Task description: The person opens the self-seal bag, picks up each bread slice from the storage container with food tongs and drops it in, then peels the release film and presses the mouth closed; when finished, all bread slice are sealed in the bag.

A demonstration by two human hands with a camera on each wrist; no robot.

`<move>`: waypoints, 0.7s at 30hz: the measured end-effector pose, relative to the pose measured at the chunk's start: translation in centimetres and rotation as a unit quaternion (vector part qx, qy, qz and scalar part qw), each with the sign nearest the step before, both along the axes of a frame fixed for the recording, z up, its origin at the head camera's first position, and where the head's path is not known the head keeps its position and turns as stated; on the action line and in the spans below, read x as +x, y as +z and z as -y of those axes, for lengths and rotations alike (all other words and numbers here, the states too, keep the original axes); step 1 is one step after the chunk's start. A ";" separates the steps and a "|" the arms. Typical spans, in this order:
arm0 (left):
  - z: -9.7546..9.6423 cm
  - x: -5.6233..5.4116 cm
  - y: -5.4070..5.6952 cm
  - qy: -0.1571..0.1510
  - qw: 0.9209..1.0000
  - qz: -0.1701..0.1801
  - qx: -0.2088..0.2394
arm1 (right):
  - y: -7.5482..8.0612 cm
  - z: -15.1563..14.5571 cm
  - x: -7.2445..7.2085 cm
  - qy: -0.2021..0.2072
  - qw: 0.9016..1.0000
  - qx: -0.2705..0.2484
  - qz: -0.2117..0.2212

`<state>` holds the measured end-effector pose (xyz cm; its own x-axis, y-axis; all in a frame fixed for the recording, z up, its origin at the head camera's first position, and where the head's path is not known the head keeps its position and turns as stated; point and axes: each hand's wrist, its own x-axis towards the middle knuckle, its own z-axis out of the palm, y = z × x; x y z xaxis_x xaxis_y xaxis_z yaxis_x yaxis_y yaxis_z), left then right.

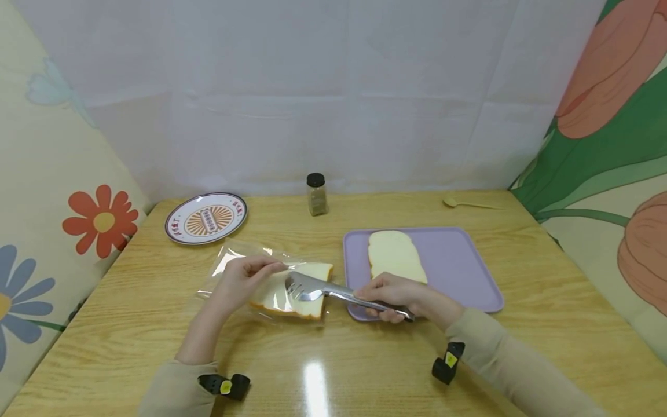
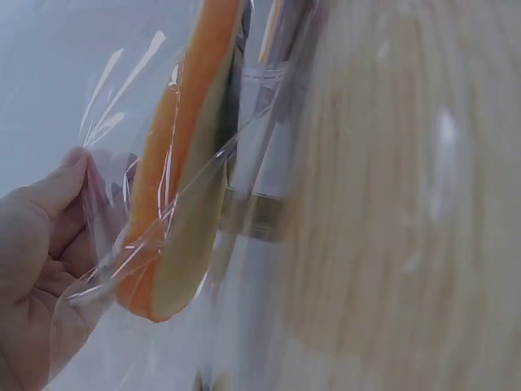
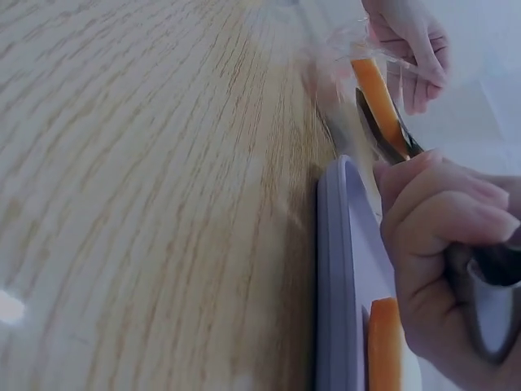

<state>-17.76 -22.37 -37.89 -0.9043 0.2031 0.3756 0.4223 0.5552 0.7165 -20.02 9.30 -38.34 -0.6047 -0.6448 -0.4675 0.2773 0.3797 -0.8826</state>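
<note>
My left hand (image 1: 239,285) pinches the upper layer of a clear plastic bag (image 1: 221,267) between thumb and fingers. Part of a bread slice (image 1: 272,295) with an orange-brown crust lies inside the bag. With its fingers curled round the handle, my right hand (image 1: 392,294) grips metal tongs (image 1: 340,291). The slotted tip of the tongs lies over the slice in the head view, and in the right wrist view the slice's crust (image 3: 376,98) sits between the two arms. Below the right hand, another bread slice (image 1: 395,255) rests on a purple tray (image 1: 458,266).
At the back left stands a white plate (image 1: 182,230) with a printed sunburst pattern. A small jar (image 1: 316,200) with a black lid is at the back middle. Toward the back right lies a yellowish spoon (image 1: 453,202). A white cloth hangs behind the wooden table (image 1: 281,370).
</note>
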 end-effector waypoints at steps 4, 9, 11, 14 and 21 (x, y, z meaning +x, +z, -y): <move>-0.1 0.0 0.2 -0.006 1.000 -0.002 0.005 | 0.0 0.1 0.0 0.007 0.999 0.023 -0.039; -0.1 0.0 0.2 -0.014 1.000 0.000 0.018 | -0.2 0.2 0.0 0.007 0.998 0.025 -0.061; -0.1 0.0 0.2 -0.011 1.000 0.007 0.016 | -0.3 0.2 -0.1 0.002 0.999 0.017 -0.050; 0.0 0.0 0.1 -0.010 0.999 0.025 0.019 | -0.3 0.1 -0.1 -0.004 1.000 0.005 -0.018; 0.0 0.0 -0.1 -0.024 0.998 0.052 0.034 | -0.3 0.1 -0.1 -0.008 0.999 -0.026 0.043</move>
